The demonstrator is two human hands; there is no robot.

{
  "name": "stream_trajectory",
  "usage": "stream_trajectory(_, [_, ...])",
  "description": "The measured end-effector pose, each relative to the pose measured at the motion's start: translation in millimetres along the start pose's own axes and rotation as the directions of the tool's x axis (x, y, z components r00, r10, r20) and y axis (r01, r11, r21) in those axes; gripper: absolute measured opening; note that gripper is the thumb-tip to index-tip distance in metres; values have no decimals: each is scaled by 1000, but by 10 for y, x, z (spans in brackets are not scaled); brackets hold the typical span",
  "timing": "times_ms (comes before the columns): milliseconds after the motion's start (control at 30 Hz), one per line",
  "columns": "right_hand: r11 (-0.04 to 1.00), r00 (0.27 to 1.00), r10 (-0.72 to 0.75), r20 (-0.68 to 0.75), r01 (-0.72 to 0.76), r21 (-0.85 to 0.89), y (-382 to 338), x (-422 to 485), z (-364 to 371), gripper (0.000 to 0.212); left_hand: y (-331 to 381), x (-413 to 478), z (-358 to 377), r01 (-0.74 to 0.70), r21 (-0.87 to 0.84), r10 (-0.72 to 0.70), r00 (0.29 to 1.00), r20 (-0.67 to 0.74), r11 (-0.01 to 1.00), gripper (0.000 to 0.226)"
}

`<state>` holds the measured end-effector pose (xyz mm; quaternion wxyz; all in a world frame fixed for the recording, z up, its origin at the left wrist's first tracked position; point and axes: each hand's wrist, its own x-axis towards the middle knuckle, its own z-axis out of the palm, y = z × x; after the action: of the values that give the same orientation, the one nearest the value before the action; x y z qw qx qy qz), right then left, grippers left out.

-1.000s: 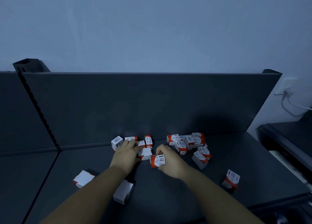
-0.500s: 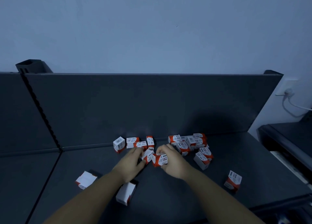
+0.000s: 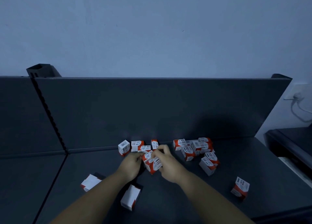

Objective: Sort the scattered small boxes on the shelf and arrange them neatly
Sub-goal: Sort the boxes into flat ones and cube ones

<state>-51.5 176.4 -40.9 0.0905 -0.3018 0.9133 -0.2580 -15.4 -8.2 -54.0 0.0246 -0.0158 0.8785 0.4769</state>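
Several small red-and-white boxes lie on a dark grey shelf [image 3: 177, 198]. My left hand [image 3: 130, 164] and my right hand [image 3: 168, 164] meet at the shelf's middle, each gripping a side of a small cluster of boxes [image 3: 152, 163] held between them. Just behind stands a short row of boxes [image 3: 135, 146] against the back panel, with an end box [image 3: 124, 147] at its left. A loose heap of boxes [image 3: 195, 147] lies to the right. Single boxes lie at front left [image 3: 90, 182], front centre [image 3: 130, 198] and front right [image 3: 239, 188].
The shelf's tall dark back panel [image 3: 152, 109] rises behind the boxes. A notched upright [image 3: 49, 112] divides off another bay at the left. A black piece of furniture [image 3: 292, 144] stands past the right edge, below a wall socket with a cable [image 3: 297, 97].
Both hands have drawn back from the row towards me and closed together. The right hand's box now sits against another one that the left hand brought from the row.
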Motion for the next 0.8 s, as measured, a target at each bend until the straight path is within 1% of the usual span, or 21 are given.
stream_trajectory(67, [1000,1000,20,2,-20,21,0,24,9,56,3,4,-11,-3,-17,3,1000,-21,1000,34])
stream_trajectory(133, [998,999,45,12,-46,47,9,43,21,56,-15,-8,-8,6,-50,-8,999,-33,999,15])
stream_trajectory(167, [997,998,57,19,-58,55,16,50,23,53,-13,-34,-10,-3,-63,3,1000,-9,998,11])
stream_trajectory(200, [996,998,64,20,-65,67,23,57,25,51,-30,-50,-5,-17,-62,18,1000,24,998,21])
stream_trajectory(233, [994,997,72,15,-73,83,33,62,28,49,-66,-56,0,-37,-34,38,998,50,999,36])
stream_trajectory(267, [992,997,81,9,-81,99,45,63,29,48,-87,-54,10,-57,27,55,997,57,998,50])
stream_trajectory(300, [990,996,89,8,-90,107,55,62,25,47,-110,-42,23,-67,91,62,997,55,994,60])
stream_trajectory(333, [989,995,96,10,-96,113,60,54,18,46,-119,-31,31,-71,138,65,997,50,988,65])
stream_trajectory(500, [975,993,118,6,-117,189,78,-13,-23,57,-72,-33,54,-58,182,51,998,45,982,65])
stream_trajectory(600, [965,992,111,54,-121,231,67,-41,-31,71,-91,-71,59,-69,170,64,997,36,983,61])
stream_trajectory(667, [969,991,99,91,-116,217,46,-45,-28,77,-83,-99,47,-87,176,82,996,36,980,60])
stream_trajectory(800, [978,990,97,98,-113,177,7,-34,-52,69,-50,-153,-20,-125,215,120,992,37,968,64])
